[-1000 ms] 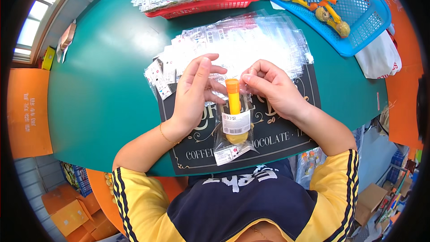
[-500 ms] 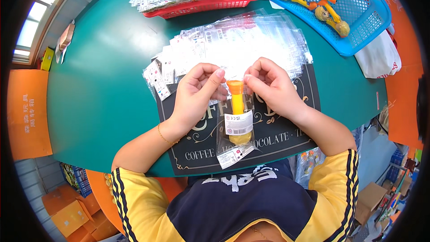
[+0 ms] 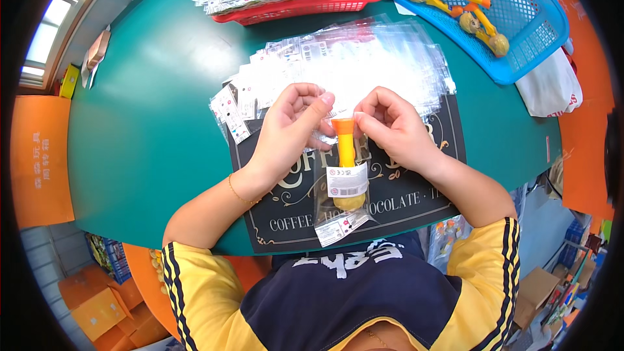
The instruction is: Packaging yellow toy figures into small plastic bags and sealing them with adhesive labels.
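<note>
The round green table (image 3: 156, 130) fills the middle of the frame, with bare room at centre left; its near edge curves along the lower middle. A black mat (image 3: 416, 195) lies at centre, its near edge close to the table's. A blue basket (image 3: 539, 32) of toys sits at upper right, a red tray (image 3: 292, 10) of bags at top centre. A pile of clear bags (image 3: 364, 65) lies just above the hands. The left hand (image 3: 286, 133) and right hand (image 3: 396, 130) pinch the top of a clear bag (image 3: 341, 221) between thumb and fingers, the other fingers curled. The toy (image 3: 346, 162) inside stands lengthwise up the frame, orange end at the top between the hands, yellow ball at the bottom, over the mat's centre
</note>
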`<control>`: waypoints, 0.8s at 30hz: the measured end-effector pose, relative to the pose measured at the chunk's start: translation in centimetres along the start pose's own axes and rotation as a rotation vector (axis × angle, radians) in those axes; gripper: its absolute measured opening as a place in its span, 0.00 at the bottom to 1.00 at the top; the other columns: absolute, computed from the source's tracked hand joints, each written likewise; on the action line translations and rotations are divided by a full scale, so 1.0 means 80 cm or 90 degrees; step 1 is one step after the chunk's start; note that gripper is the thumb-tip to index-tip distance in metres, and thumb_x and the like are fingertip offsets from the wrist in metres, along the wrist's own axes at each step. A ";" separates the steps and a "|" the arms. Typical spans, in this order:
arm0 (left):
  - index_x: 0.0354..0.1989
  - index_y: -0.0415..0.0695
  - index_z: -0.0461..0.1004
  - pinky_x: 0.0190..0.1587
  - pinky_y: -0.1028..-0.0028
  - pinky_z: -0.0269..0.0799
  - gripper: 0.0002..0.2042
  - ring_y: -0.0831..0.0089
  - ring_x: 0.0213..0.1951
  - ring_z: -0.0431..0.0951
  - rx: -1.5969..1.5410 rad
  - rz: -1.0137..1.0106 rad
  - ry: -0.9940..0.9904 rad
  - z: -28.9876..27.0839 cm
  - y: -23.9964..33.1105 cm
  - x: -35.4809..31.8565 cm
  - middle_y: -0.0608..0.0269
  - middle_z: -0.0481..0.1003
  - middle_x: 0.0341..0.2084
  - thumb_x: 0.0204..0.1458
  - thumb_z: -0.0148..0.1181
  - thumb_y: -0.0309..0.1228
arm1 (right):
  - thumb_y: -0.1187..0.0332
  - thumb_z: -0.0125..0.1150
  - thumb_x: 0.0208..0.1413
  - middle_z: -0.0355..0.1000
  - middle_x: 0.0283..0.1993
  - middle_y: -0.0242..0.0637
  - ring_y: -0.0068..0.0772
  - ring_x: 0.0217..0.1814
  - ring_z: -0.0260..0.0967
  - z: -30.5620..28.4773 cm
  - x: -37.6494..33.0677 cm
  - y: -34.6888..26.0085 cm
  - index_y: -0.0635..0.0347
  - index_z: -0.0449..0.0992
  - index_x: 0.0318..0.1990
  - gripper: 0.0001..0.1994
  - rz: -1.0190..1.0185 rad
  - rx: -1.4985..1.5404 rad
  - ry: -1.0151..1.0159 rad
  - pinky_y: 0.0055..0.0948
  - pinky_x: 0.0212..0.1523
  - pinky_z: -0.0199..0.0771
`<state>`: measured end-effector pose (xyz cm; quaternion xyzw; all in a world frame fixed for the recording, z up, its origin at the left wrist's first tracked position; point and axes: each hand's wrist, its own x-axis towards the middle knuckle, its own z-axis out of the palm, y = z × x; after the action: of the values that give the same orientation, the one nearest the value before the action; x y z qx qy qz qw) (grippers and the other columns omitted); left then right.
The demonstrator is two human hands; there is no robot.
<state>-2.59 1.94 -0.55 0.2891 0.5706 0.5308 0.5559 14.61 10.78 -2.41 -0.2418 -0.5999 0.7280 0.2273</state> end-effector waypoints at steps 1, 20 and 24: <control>0.44 0.41 0.65 0.29 0.79 0.76 0.12 0.79 0.31 0.75 -0.010 -0.004 -0.006 -0.002 -0.001 0.001 0.63 0.71 0.34 0.56 0.53 0.34 | 0.75 0.53 0.56 0.67 0.32 0.31 0.16 0.31 0.66 0.001 0.000 0.000 0.61 0.64 0.32 0.04 -0.008 0.013 0.006 0.17 0.32 0.67; 0.47 0.35 0.66 0.22 0.82 0.73 0.14 0.77 0.21 0.77 0.137 -0.055 -0.077 -0.020 0.004 0.007 0.54 0.77 0.33 0.59 0.46 0.31 | 0.71 0.63 0.48 0.72 0.30 0.33 0.26 0.29 0.68 -0.017 0.031 -0.052 0.59 0.78 0.30 0.03 -0.319 -0.510 0.031 0.23 0.28 0.64; 0.48 0.34 0.68 0.23 0.82 0.74 0.15 0.76 0.22 0.78 0.133 -0.042 -0.070 -0.024 0.000 0.009 0.55 0.77 0.34 0.59 0.45 0.32 | 0.68 0.63 0.44 0.73 0.33 0.28 0.31 0.35 0.68 0.006 0.047 -0.050 0.55 0.78 0.33 0.07 -0.409 -0.778 -0.067 0.29 0.30 0.66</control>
<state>-4.54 2.04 -1.16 0.3551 0.6011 0.4329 0.5703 11.51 13.45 1.29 -0.1014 -0.9546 0.1671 0.2250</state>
